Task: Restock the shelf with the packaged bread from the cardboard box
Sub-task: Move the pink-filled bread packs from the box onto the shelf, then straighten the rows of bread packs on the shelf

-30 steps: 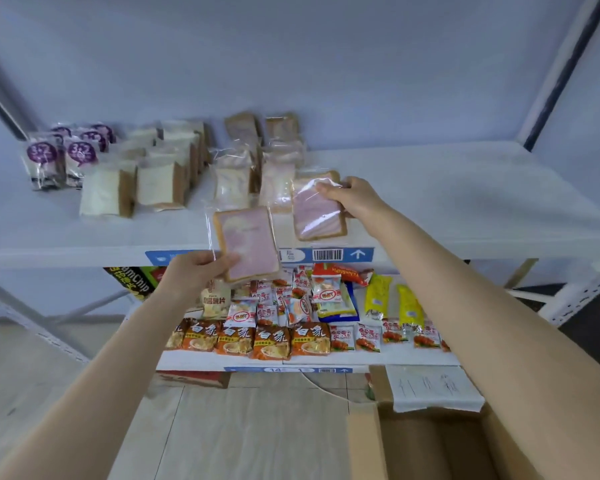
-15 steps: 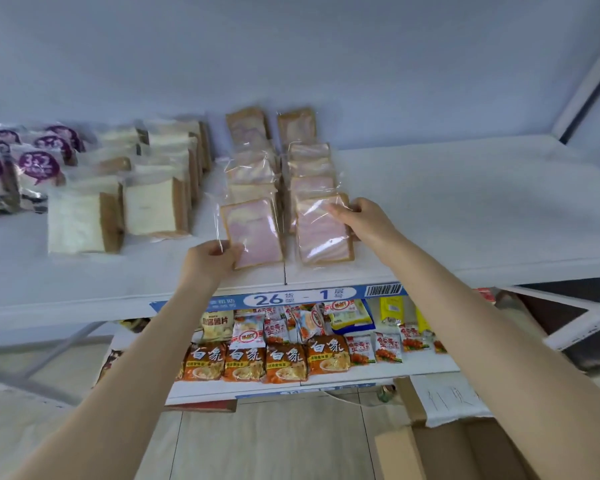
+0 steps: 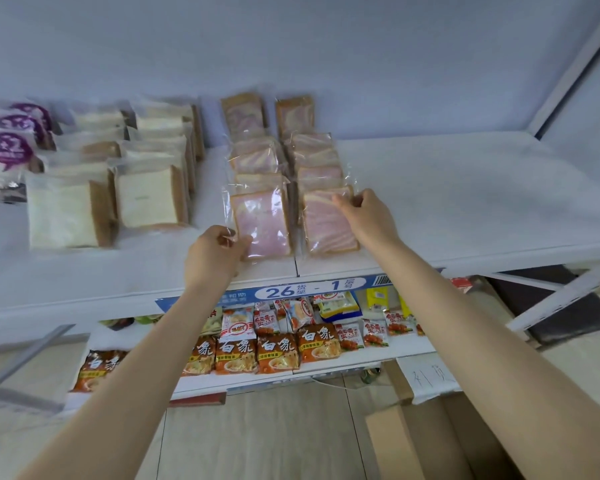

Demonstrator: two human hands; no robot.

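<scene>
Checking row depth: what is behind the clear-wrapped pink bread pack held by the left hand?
Behind that front pack, overlapping pink bread packs run back to the wall; each hides the next one's lower part, so the count is unclear.

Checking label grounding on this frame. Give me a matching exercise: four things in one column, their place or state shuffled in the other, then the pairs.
Column A
1. left hand
2. right hand
3. purple-label packs
4. orange noodle packets

Column B
a. on the lower shelf
b. far left of the upper shelf
c. grips the lower left corner of the left pink bread pack
d. pinches the top edge of the right pink bread pack

Pairs: 1-c, 2-d, 3-b, 4-a
</scene>
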